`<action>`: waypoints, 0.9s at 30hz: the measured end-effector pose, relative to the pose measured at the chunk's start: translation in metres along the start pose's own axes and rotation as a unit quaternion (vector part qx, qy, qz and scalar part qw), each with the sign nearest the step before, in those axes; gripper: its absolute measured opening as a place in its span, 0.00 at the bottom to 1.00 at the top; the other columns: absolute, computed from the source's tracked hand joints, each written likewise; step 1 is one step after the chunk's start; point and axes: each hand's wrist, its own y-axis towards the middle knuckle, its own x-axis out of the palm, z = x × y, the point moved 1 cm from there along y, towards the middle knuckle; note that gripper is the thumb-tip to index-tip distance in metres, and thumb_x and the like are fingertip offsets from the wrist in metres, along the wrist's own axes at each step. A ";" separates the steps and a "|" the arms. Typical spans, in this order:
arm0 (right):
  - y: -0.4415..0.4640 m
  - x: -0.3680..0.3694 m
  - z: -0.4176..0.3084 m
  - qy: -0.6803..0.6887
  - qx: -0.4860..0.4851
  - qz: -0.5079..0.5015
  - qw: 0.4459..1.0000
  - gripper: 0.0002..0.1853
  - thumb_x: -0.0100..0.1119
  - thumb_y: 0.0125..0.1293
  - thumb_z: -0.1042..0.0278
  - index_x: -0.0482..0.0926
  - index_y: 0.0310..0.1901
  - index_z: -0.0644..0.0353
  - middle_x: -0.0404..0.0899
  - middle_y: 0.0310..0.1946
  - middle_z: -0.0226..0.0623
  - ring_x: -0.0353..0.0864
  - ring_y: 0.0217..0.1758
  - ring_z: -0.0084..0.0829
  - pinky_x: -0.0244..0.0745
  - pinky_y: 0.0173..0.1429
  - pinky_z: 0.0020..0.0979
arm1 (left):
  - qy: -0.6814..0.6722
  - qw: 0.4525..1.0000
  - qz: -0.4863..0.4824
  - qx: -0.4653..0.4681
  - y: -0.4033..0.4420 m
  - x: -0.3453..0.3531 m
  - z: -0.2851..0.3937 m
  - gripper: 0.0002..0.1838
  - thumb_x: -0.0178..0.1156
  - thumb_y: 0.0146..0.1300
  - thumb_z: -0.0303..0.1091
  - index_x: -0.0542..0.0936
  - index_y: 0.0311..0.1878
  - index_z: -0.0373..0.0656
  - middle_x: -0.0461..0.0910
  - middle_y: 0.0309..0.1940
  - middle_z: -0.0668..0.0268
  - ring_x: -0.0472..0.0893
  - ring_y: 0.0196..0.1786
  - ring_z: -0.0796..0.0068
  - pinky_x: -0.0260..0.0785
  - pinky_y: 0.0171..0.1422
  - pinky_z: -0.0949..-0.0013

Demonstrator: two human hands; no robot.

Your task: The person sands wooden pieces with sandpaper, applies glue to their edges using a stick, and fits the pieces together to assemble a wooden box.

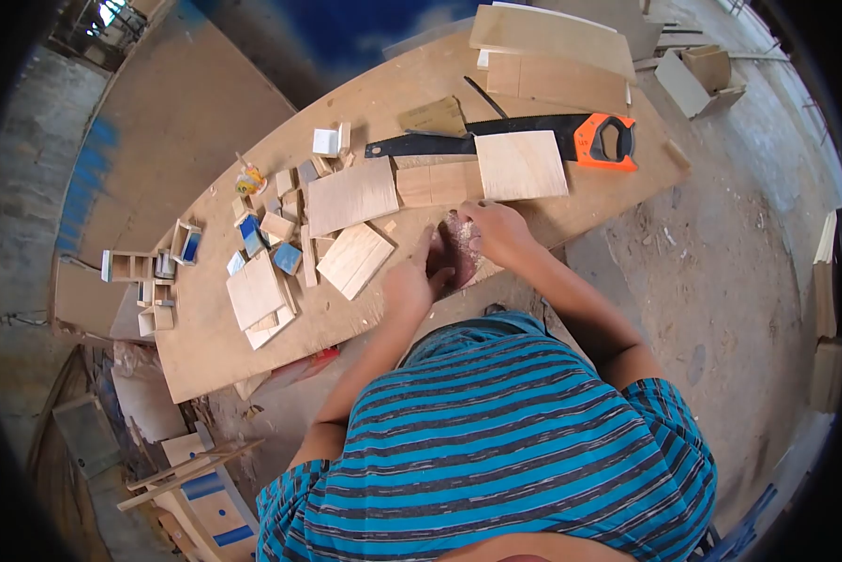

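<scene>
At the wooden table (580,211), the left hand (413,279) and right hand (498,229) grip a dusty, dark-red sheet (458,245), fingers bent around its edges.

woodworking workshop, handsaw (514,131), wooden boards (353,195), worktable (215,347)

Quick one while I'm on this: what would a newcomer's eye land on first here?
Probably the orange-handled saw, lying across the far right part of the table, its blade partly behind a pale board. Next, the bright blue striped shirt at the near side, then the reddish, speckled piece between the left hand and right hand.
</scene>
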 end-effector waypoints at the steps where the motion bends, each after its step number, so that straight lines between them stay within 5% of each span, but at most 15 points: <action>1: 0.001 0.001 -0.002 -0.015 -0.004 0.003 1.000 0.17 0.63 0.50 0.72 0.74 0.43 0.53 0.78 0.37 0.45 0.80 0.44 0.49 0.75 0.45 0.46 | 0.031 1.000 0.002 0.006 0.000 -0.007 0.002 0.45 0.70 0.52 0.46 0.59 0.73 0.59 0.79 0.50 0.51 0.82 0.46 0.51 0.74 0.45 0.56; 4: 0.005 0.004 -0.006 -0.067 -0.005 0.009 0.998 0.16 0.64 0.50 0.70 0.76 0.43 0.54 0.78 0.37 0.45 0.80 0.44 0.48 0.75 0.45 0.45 | 0.137 0.956 0.096 0.243 0.011 -0.010 -0.007 0.37 0.68 0.54 0.44 0.68 0.69 0.63 0.62 0.70 0.56 0.64 0.71 0.54 0.62 0.70 0.53; 8: -0.005 -0.013 -0.008 -0.135 0.017 0.016 0.991 0.18 0.66 0.52 0.65 0.79 0.47 0.51 0.78 0.42 0.41 0.80 0.47 0.45 0.76 0.49 0.43 | 0.129 0.941 -0.105 0.295 0.033 0.005 -0.030 0.32 0.60 0.59 0.49 0.68 0.69 0.68 0.46 0.78 0.69 0.41 0.79 0.58 0.35 0.78 0.42; 12: -0.007 -0.069 0.013 -0.149 0.163 0.238 0.946 0.26 0.68 0.54 0.49 0.80 0.52 0.54 0.73 0.54 0.39 0.73 0.59 0.44 0.73 0.56 0.41 | 0.158 0.942 -0.075 0.286 0.028 0.012 -0.026 0.32 0.55 0.63 0.54 0.64 0.71 0.68 0.45 0.78 0.68 0.44 0.79 0.56 0.35 0.74 0.32; 15: -0.004 -0.084 0.046 -0.204 0.314 0.235 0.897 0.32 0.70 0.51 0.43 0.80 0.50 0.60 0.69 0.56 0.45 0.69 0.62 0.43 0.73 0.58 0.42 | 0.154 0.959 -0.021 0.237 0.022 0.024 -0.004 0.33 0.57 0.62 0.54 0.64 0.71 0.65 0.47 0.77 0.65 0.44 0.79 0.51 0.37 0.71 0.29; 21: 0.008 -0.078 0.091 -0.147 0.296 0.186 0.925 0.36 0.73 0.44 0.38 0.81 0.45 0.62 0.70 0.57 0.49 0.72 0.60 0.47 0.72 0.60 0.42 | 0.110 0.964 0.075 0.231 0.022 0.041 0.001 0.33 0.58 0.61 0.53 0.66 0.70 0.65 0.53 0.75 0.63 0.50 0.76 0.47 0.38 0.70 0.27; 24: 0.010 -0.079 0.098 -0.011 0.262 0.146 0.954 0.36 0.75 0.41 0.40 0.79 0.45 0.61 0.73 0.54 0.51 0.73 0.59 0.48 0.71 0.60 0.42 | 0.088 0.962 0.087 0.244 0.022 0.041 -0.003 0.34 0.58 0.60 0.53 0.65 0.70 0.63 0.54 0.74 0.62 0.51 0.75 0.47 0.39 0.70 0.27; 27: 0.010 -0.062 0.072 -0.122 0.292 0.283 0.905 0.40 0.79 0.38 0.47 0.75 0.54 0.57 0.76 0.51 0.50 0.74 0.58 0.48 0.71 0.60 0.44 | 0.071 0.963 0.092 0.244 0.022 0.039 -0.005 0.36 0.58 0.60 0.53 0.63 0.72 0.57 0.54 0.74 0.62 0.52 0.75 0.47 0.39 0.70 0.28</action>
